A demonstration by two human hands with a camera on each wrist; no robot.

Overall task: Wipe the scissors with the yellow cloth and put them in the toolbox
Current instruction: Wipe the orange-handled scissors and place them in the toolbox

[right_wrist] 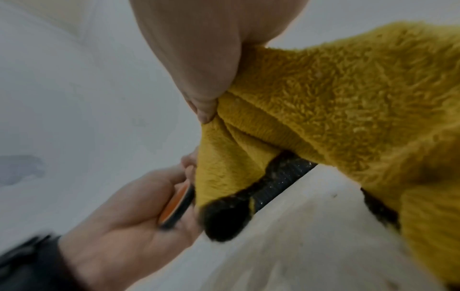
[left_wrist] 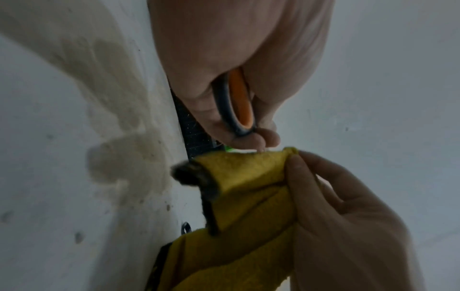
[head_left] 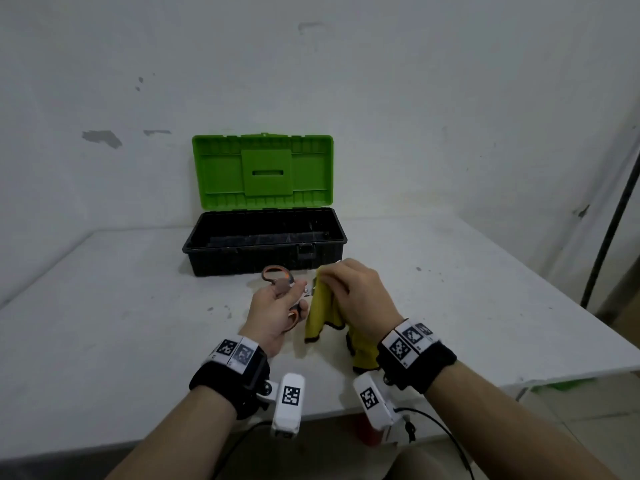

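Note:
My left hand (head_left: 277, 306) grips the scissors (head_left: 282, 282) by their orange-and-black handles (left_wrist: 236, 102), above the white table in front of the toolbox. My right hand (head_left: 356, 292) pinches the yellow cloth (head_left: 323, 315) around the blades, which are hidden inside the folds. In the right wrist view the cloth (right_wrist: 336, 110) hangs from my fingers, its dark-edged corners drooping toward the table. The toolbox (head_left: 265, 251) stands open just behind my hands, with a black base and a raised green lid (head_left: 262, 169).
The white table (head_left: 104, 306) stretches left and right of my hands, with a few dark specks. Its right edge (head_left: 554, 375) drops off near a dark pole (head_left: 609, 216). A white wall stands behind the toolbox.

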